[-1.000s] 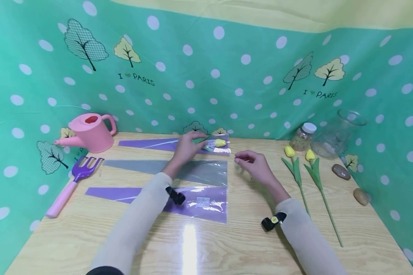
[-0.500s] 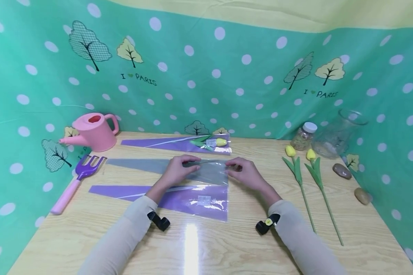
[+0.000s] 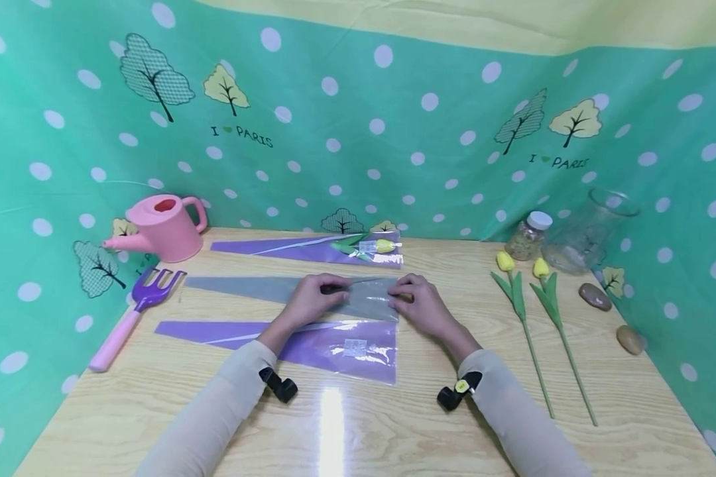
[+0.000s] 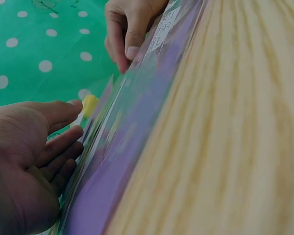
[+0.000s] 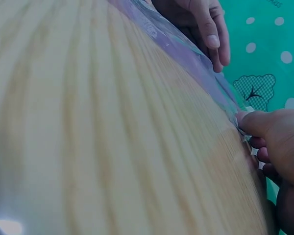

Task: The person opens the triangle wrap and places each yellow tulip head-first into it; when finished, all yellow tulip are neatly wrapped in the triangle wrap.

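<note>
Both hands have come off the far sleeve and drawn in to the middle one since a second ago. The left hand (image 3: pixel 315 299) rests on the grey sleeve (image 3: pixel 256 289), fingers loosely bent with the tips on the film; the wrist view shows them fairly straight, gripping nothing. The right hand (image 3: pixel 419 303) pinches the wide mouth of that sleeve between thumb and fingertips at its 3 o'clock end. The grey sleeve lies flat mid-table (image 3: pixel 394 430), its point toward 9 o'clock. A purple sleeve (image 3: pixel 334 348) lies at 6 o'clock of it, and at 12 o'clock another purple sleeve (image 3: pixel 286 248) holds a yellow tulip (image 3: pixel 383 246). Two loose tulips (image 3: pixel 522 298) lie at 3 o'clock, a pink watering can (image 3: pixel 161 228) at 10.
</note>
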`<state>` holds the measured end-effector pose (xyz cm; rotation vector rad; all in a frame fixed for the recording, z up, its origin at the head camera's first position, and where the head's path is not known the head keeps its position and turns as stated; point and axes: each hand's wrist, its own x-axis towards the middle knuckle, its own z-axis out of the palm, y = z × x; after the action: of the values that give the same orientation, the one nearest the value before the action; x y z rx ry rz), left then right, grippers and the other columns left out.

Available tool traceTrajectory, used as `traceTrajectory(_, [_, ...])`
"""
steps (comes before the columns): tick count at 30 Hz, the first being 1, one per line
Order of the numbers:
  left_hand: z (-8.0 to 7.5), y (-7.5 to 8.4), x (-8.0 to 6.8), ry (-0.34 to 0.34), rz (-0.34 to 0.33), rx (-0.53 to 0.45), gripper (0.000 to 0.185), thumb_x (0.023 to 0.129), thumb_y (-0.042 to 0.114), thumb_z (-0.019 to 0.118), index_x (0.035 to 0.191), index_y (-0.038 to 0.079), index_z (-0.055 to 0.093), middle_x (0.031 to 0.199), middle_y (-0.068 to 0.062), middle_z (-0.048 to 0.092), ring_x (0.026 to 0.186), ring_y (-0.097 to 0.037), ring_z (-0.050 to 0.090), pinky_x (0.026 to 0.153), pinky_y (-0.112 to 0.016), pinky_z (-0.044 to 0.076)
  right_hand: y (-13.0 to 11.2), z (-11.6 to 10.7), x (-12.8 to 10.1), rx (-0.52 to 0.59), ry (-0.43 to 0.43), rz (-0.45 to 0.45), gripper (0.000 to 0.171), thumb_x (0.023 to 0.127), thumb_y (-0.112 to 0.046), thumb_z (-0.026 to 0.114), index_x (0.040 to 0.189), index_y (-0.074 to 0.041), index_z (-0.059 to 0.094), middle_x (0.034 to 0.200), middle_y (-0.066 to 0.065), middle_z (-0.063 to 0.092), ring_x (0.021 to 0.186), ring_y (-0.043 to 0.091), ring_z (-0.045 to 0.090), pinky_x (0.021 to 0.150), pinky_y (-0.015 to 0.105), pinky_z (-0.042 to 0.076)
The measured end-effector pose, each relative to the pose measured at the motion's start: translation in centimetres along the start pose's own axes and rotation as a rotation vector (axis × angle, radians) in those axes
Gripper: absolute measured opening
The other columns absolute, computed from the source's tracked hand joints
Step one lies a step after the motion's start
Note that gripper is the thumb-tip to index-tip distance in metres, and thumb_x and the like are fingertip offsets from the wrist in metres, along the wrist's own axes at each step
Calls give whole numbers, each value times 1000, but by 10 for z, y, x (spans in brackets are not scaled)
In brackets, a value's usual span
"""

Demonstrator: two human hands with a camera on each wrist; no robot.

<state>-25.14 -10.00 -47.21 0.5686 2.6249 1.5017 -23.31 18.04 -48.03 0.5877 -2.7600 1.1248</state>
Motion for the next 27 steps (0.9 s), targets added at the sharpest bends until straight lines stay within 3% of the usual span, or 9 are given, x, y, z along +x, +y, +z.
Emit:
traceTrajectory(10, [2, -2, 2, -8, -11, 3, 33, 90, 19, 80, 122, 15, 76, 126, -6, 76, 124, -27, 67, 112, -46, 49, 1, 0, -1, 22, 57, -5, 14, 87, -7, 81, 101, -7, 81, 108, 7, 73, 104, 24, 66, 93, 41, 58])
traceTrajectory(19, [1, -3, 3, 10, 13, 36, 32, 90, 20, 81, 122, 17, 76, 126, -5, 76, 123, -26, 68, 110, -45, 51, -10, -6, 5, 72, 78, 35, 8, 90, -11, 79, 98, -9, 80, 104, 2, 73, 95, 18, 65, 79, 25, 56])
traceTrajectory(27, [3, -5, 3, 39, 40, 86, 37, 86, 22, 84, 121, 15, 76, 126, -7, 75, 122, -28, 68, 111, -46, 50, -18, -11, 13, 19, 99, -86, 11, 91, -8, 77, 102, -5, 78, 108, 6, 73, 103, 22, 67, 87, 32, 61])
